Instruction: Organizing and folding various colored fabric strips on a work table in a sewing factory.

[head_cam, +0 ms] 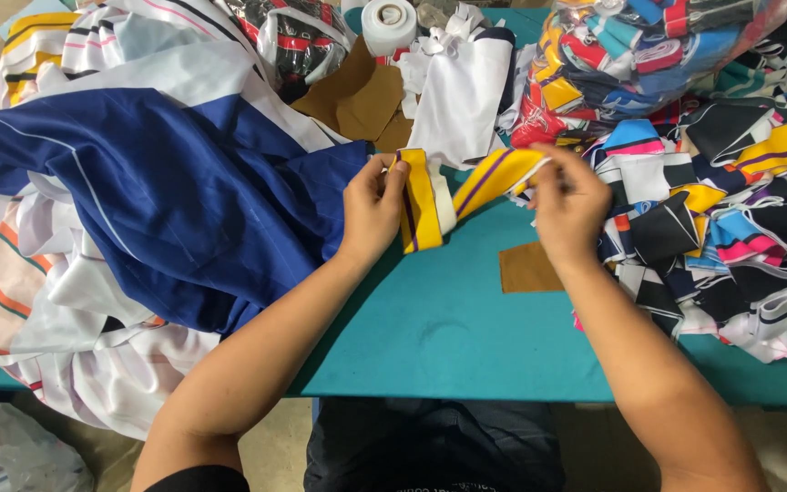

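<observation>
Surface: teal table (448, 337), fabric heaped on both flanks, bare floor at the near edge.
Left hand (373, 208): closed in a pinch on the folded end of the yellow rib strip (421, 205), thumb on top, fingers behind.
Right hand (568, 205): fingertips pinching the strip's other end, at 3 o'clock of the left hand.
Strip: yellow with purple and white stripes, held just above the table centre, bent into an arch between both hands.
Left side: blue jersey panel (166, 191) at 9 o'clock, touching the left hand; white striped pieces (38, 292) beneath, spilling off the edge.
Right side: pile of mixed rib strips (730, 219) at 3 o'clock, touching the right hand.
Far side: clear bag of strips (649, 50) at 1 o'clock, white tape roll (388, 23) at 12, brown card pieces (362, 96) beside it; one brown card square (528, 269) at 5 o'clock.
Progress: judging by layout, one strip picked and being lined up at the blue panel's edge; not joined yet, big pile left.
Unclear: right fingertips partly hidden by strip; bag and piles cut off by frame.
</observation>
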